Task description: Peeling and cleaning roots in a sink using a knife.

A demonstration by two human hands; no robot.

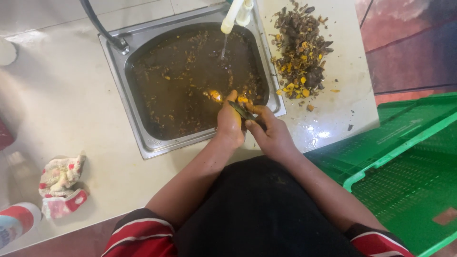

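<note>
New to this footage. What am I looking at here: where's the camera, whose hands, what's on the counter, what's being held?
There is no machine: a person works with two bare hands. The single picture comes from a camera worn on the person's head, looking down past their dark apron and striped sleeves.

The hands meet over a steel sink full of murky brown water, with a thin stream running from the tap. The left hand grips a small yellow-orange piece, of which only a bit shows. The right hand holds a dark blade against it.

On the pale counter, right of the sink, lies a pile of dark peelings with yellow bits. At the left are a crumpled red and white cloth and part of a bottle. Green plastic crates stand to the right.
</note>
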